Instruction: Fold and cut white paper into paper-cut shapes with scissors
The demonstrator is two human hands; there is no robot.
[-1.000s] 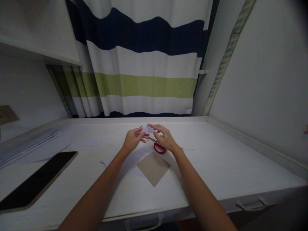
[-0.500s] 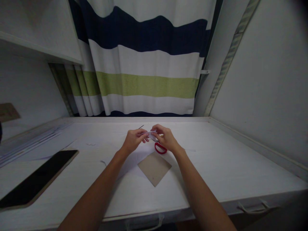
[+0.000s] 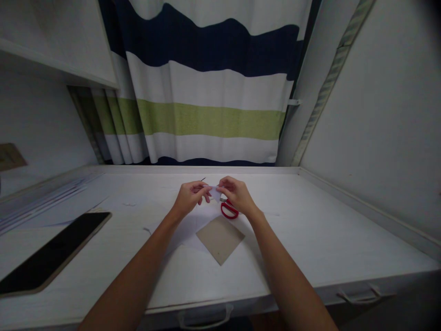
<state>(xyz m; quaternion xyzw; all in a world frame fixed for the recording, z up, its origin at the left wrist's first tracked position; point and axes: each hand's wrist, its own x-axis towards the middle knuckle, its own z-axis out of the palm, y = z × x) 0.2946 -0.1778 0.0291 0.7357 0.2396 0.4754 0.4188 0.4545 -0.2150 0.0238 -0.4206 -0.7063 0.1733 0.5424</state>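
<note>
Between my two hands is a small piece of white paper (image 3: 215,193), its lower part tapering to a point. My left hand (image 3: 190,197) pinches it by the left side, with the lower fingers curled beneath. On the opposite side, my right hand (image 3: 237,195) grips the paper between thumb and fingers. Red-handled scissors (image 3: 229,210) lie on the desk just below my right hand, their blades partly hidden. Nearer to me rests a square of grey-brown cardboard (image 3: 220,240), turned cornerwise, beside a white paper sheet (image 3: 193,225).
A dark phone-like slab (image 3: 58,250) lies at the left of the white desk (image 3: 310,239). Behind it are stacked paper sheets (image 3: 44,204). Small paper scraps (image 3: 129,204) lie near the middle left. A striped curtain (image 3: 210,92) hangs along the back.
The paper between my hands has been turned, so more of its face and its pointed lower part now show. Both hands stay nearly in place. The view has shifted slightly.
</note>
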